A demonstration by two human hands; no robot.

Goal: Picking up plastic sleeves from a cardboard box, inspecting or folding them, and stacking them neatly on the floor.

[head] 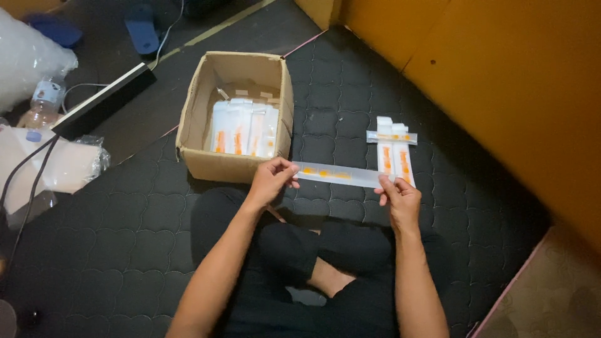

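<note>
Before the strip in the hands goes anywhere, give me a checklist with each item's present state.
1. Left hand pinches one end of the long clear packet: ok.
2. Right hand pinches the other end: ok.
3. Packet held level and straight between the hands: ok.
4. Small pile of packets on the dark mat, one lying crosswise on top: ok.
5. Cardboard box open, more packets standing inside: ok.
6. Packet's seal intact: cannot tell.
</note>
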